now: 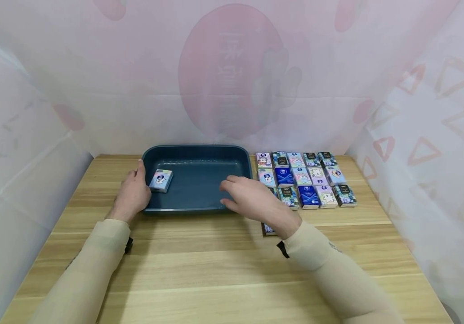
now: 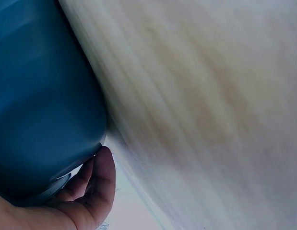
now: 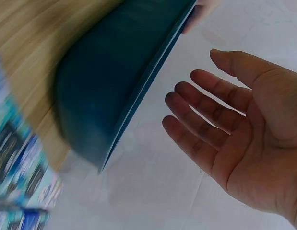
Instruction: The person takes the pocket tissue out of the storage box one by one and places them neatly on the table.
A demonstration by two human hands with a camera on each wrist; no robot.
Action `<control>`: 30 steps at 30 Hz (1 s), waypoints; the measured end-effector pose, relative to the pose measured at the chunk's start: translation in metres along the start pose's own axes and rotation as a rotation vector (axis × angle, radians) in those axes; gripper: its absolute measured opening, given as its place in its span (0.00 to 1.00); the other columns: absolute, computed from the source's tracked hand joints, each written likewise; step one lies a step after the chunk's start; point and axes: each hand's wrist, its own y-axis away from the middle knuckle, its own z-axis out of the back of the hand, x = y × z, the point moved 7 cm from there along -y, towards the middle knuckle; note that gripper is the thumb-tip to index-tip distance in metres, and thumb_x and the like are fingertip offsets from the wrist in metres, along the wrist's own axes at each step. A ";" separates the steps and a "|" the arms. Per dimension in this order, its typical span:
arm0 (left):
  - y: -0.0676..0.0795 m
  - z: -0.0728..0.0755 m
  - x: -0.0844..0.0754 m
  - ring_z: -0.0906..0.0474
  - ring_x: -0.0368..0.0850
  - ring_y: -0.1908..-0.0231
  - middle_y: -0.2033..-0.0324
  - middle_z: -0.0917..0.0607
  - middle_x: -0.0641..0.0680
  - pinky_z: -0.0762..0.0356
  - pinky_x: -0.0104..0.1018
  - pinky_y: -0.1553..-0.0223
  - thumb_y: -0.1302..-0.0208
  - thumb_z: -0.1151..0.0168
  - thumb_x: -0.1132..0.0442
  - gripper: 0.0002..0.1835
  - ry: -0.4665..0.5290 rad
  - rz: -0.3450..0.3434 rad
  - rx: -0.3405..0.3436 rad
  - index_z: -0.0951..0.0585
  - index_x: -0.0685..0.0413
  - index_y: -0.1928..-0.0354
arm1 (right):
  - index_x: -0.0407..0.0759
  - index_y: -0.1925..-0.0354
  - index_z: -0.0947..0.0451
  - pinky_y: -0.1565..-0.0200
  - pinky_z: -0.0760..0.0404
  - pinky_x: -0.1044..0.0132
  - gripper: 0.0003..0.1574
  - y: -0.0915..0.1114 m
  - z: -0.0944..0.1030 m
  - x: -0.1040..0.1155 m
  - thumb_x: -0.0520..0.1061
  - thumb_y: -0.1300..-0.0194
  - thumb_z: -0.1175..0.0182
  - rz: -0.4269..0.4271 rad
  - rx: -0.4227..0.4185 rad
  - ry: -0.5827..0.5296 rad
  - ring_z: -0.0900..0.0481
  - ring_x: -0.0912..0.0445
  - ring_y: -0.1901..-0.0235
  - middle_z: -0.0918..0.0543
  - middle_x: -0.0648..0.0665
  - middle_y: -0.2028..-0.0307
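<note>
A dark teal rectangular tray [image 1: 199, 209] lies on the table, its wall also filling the left of the left wrist view. At its left side my left hand [image 1: 133, 193] grips the rim, with the fingers [image 2: 104, 179] bent against the tray's outer edge. One small pastel tissue pack [image 1: 161, 180] lies inside, near the left wall. Over the tray's right part hovers my right hand [image 1: 252, 198]. In the right wrist view its palm faces the camera, the fingers [image 3: 201, 129] spread and loosely bent, with nothing in them.
Right of the tray stand rows of tissue packs [image 1: 301, 176] in blue, floral and pastel wraps. Another pack [image 1: 269, 230], partly behind my right wrist, sits nearer on the wooden table [image 1: 199, 279]. A printed white cloth [image 1: 135, 90] encloses the back and sides.
</note>
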 end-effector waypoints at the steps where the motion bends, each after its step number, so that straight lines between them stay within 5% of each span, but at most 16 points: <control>1: 0.000 0.000 0.000 0.24 0.78 0.33 0.17 0.37 0.86 0.24 0.83 0.23 0.12 0.55 0.70 0.46 -0.002 -0.002 -0.001 0.64 0.63 0.04 | 0.48 0.29 0.12 0.41 0.05 0.54 0.23 -0.004 0.000 0.004 0.55 0.11 0.32 0.002 -0.002 0.004 0.07 0.51 0.43 0.08 0.43 0.34; 11: 0.001 0.001 0.000 0.23 0.79 0.34 0.17 0.37 0.87 0.24 0.83 0.23 0.13 0.55 0.71 0.47 -0.007 -0.005 -0.003 0.66 0.63 0.04 | 0.50 0.16 0.21 0.25 0.11 0.57 0.34 -0.053 -0.008 0.040 0.58 0.10 0.33 -0.010 -0.009 0.029 0.15 0.52 0.22 0.18 0.47 0.18; 20: 0.001 0.001 0.001 0.24 0.83 0.28 0.17 0.39 0.87 0.26 0.83 0.22 0.12 0.55 0.71 0.46 -0.018 0.004 0.009 0.66 0.64 0.04 | 0.53 0.12 0.26 0.27 0.10 0.59 0.38 -0.095 -0.028 0.064 0.59 0.10 0.35 -0.015 -0.021 0.051 0.17 0.54 0.20 0.22 0.47 0.14; 30: 0.003 0.003 -0.005 0.19 0.80 0.37 0.21 0.33 0.89 0.19 0.80 0.27 0.13 0.51 0.72 0.46 -0.065 -0.040 -0.021 0.62 0.69 0.05 | 0.58 0.07 0.33 0.18 0.17 0.60 0.42 -0.136 -0.058 0.077 0.59 0.09 0.35 -0.012 -0.020 0.091 0.26 0.54 0.13 0.28 0.49 0.09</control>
